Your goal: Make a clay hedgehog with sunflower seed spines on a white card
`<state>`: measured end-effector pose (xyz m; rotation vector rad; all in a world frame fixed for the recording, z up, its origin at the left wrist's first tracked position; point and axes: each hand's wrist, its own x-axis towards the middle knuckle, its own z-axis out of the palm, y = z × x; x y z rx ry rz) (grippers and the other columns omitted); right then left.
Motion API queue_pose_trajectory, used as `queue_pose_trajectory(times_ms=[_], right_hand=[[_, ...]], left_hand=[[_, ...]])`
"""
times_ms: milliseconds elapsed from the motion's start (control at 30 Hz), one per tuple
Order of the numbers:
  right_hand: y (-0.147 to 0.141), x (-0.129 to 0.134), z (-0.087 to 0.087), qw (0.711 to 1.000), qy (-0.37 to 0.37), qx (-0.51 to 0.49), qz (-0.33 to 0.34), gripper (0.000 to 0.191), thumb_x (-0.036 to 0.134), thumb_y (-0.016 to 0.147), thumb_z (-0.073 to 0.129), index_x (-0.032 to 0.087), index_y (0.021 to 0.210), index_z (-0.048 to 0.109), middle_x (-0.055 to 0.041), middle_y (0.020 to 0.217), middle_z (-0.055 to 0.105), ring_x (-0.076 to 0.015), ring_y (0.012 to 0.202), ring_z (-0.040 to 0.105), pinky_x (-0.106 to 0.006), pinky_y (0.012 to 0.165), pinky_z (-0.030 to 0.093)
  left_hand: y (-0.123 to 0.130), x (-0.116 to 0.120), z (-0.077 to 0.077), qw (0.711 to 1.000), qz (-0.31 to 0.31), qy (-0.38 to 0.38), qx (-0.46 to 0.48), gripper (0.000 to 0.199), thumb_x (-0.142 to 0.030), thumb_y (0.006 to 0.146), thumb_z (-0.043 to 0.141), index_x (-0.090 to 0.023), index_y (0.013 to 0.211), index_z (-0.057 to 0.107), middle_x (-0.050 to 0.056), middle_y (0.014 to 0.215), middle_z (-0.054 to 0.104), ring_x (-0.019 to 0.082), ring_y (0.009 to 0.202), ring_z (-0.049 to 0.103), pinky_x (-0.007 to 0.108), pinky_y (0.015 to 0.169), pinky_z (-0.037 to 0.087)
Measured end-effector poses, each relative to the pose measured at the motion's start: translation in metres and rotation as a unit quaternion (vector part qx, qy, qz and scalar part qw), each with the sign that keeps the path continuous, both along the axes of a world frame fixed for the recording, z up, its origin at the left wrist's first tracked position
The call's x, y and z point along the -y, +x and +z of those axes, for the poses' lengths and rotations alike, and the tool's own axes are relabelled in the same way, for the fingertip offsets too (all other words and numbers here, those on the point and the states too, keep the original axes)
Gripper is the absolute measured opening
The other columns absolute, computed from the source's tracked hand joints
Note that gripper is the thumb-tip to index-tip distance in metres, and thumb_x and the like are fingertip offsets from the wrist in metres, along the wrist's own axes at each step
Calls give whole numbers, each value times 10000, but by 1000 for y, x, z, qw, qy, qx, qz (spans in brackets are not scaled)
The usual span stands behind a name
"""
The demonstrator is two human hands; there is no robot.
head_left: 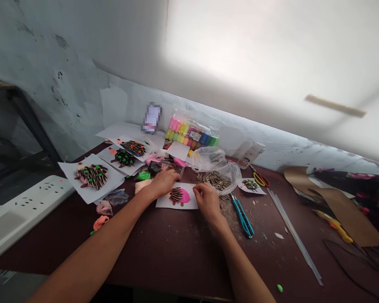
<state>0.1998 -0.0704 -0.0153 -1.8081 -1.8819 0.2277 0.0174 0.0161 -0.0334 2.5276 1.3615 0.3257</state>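
Two hands are at work: one left hand (166, 183) and one right hand (207, 202). There are five spiky pictures: one between the hands (179, 195), three to the left, namely a front picture (92, 176), a middle picture (124, 158) and a rear picture (134, 147), and one small picture (250, 184) to the right. The bench (177, 252) also carries one teal cutter (242, 216), one pair of scissors (260, 176), one yellow glue gun (334, 224), one multicoloured pack (192, 134), one power strip (34, 200) and one loose green ball (279, 288). The seeds (219, 180) are too many to count; the clear sticks (295, 235) lie too close together to tell.
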Motion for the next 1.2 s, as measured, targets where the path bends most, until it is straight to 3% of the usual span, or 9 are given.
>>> queue_pose_trajectory(times_ms=[233,467,700,1000,1200], right_hand=[[20,-31,4,993,-32,89,-67,213,163,897,550,179,961,752,-67,950,697,-176,890,623,-243,785,406],[20,-62,6,980,-72,185,-35,273,216,925,529,213,1099,740,-91,1080,693,-204,1040,608,-247,870,403],[16,-63,4,966,-88,241,-33,270,235,930,503,181,1092,712,-126,1095,670,-233,1042,601,-277,833,409],[21,-55,-3,985,-41,169,-25,234,131,896,494,177,989,703,-99,1005,698,-212,957,619,-273,801,405],[24,-57,-5,999,29,27,-17,221,124,841,544,156,996,698,-88,959,713,-191,858,626,-273,788,428]], left_hand=[[0,0,0,1000,0,4,5,351,-114,884,468,-242,1123,692,76,1138,669,220,1042,629,282,805,492],[1,3,3,1000,8,-4,-5,353,-118,895,463,-248,1128,694,91,1145,659,239,1074,623,294,802,500],[2,5,6,1000,14,-7,-9,353,-117,898,457,-246,1126,695,88,1166,653,235,1080,621,293,812,502],[0,1,-3,1000,8,9,1,347,-128,905,459,-243,1141,685,82,1123,653,219,1048,625,285,826,492],[0,2,-1,1000,7,3,5,336,-132,905,464,-247,1122,693,83,1120,650,223,1053,620,282,803,496]])
